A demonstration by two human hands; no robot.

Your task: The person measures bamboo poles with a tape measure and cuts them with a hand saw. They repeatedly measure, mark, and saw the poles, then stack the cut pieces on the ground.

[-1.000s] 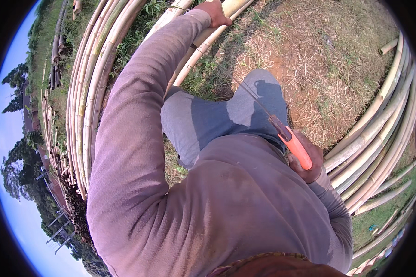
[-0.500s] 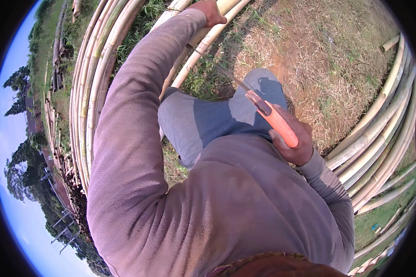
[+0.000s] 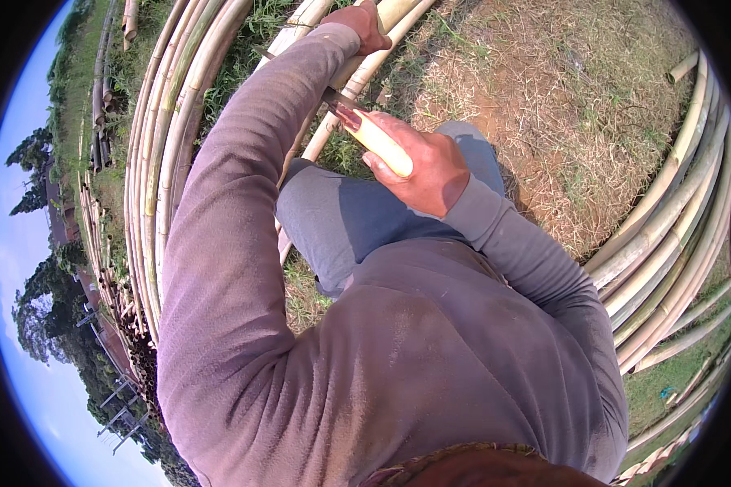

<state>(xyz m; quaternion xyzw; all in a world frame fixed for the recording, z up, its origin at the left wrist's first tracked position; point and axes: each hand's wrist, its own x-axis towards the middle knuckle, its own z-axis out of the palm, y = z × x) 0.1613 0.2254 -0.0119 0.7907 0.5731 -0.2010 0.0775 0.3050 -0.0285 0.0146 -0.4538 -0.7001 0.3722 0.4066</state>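
Observation:
At the top of the head view my left hand (image 3: 367, 26) is closed over a pale bamboo pole (image 3: 398, 10). A thinner bamboo pole (image 3: 323, 134) runs alongside it, on the side nearer my knees. My right hand (image 3: 432, 166) is wrapped round the handle of a hand saw (image 3: 383, 144), an orange grip looking yellowish in the sun. Its blade lies across the poles just below my left hand. My left forearm hides the middle of the blade, and a bit of metal shows beyond the sleeve.
Long bamboo poles (image 3: 161, 138) lie in a bundle on the left. Another stack of poles (image 3: 666, 219) curves along the right. Dry grass and bare soil (image 3: 536, 114) lie in front of my bent knees (image 3: 325, 211). Trees and a utility pole stand far left.
My right hand has pushed the saw forward and to the left, so its blade now passes under my left forearm. My left hand has stayed on the pole.

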